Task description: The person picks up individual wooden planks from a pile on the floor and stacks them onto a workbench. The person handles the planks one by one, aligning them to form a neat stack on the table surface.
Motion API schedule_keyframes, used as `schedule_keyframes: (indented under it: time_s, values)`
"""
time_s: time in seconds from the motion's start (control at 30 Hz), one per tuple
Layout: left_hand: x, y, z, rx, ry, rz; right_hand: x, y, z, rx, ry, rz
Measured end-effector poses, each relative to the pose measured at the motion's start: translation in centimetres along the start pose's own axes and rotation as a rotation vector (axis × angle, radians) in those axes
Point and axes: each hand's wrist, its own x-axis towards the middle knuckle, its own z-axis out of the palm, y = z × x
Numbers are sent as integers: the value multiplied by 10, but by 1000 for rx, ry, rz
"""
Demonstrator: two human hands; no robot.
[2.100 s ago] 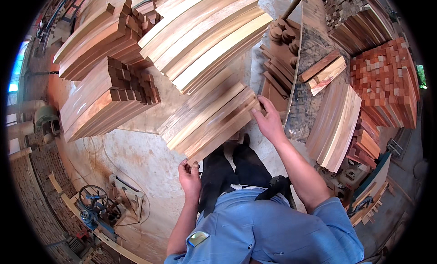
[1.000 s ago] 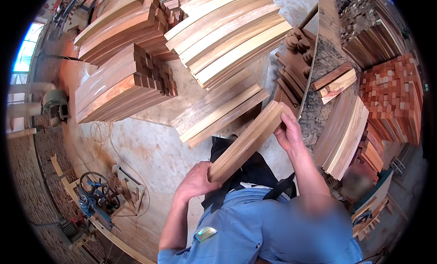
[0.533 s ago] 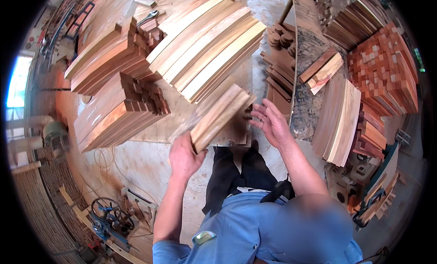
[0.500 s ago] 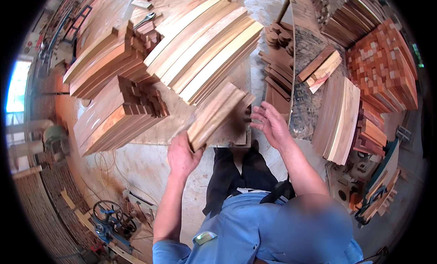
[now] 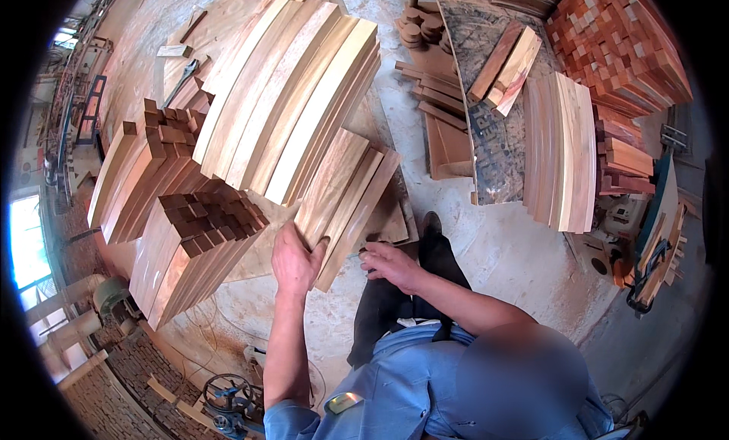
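Observation:
My left hand (image 5: 296,259) grips the near left end of several light-brown wooden slats (image 5: 343,193) lying side by side, thumb over the end. They slant up and away beside a tall stack of curved pale slats (image 5: 292,98). Just right of their near end is my right hand (image 5: 393,267), its fingers loosely bent and a little apart from the wood, with nothing visible in it. Whether the slats rest on the tabletop beneath is hidden.
Two stacks of darker curved slats, a farther one (image 5: 137,182) and a nearer one (image 5: 182,250), stand left. To the right, a worktable (image 5: 493,155) bears two loose boards (image 5: 510,69) and a curved stack (image 5: 558,151). A large block pile (image 5: 623,45) stands beyond. A handwheel machine (image 5: 228,394) is lower left.
My view has shifted. My right hand has come lower and inward, toward the slats' near end, its spread fingers now bent. The slats in my left hand now appear fanned flat, showing several faces.

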Motion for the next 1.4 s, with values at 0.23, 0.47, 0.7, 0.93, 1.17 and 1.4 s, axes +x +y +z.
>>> schedule_keyframes:
  time_s: [0.23, 0.47, 0.7, 0.93, 1.17, 1.4]
  values:
    - [33, -7, -23, -276, -308, 22, 23, -11, 22, 72, 33, 13]
    - [53, -20, -17, -810, -550, -85, 28, -22, 28, 144, 73, 129]
    - [53, -27, -8, -686, -517, -15, 27, -25, 38, 100, 106, 109]
    - [49, -7, -22, -459, -452, 7, 22, -25, 41, 3, 146, 51]
    - [50, -10, -29, -280, -419, 89, 19, -20, 47, 2, 150, 7]
    - [41, -19, -34, -318, -429, -9, 13, -32, 18, -23, 118, 54]
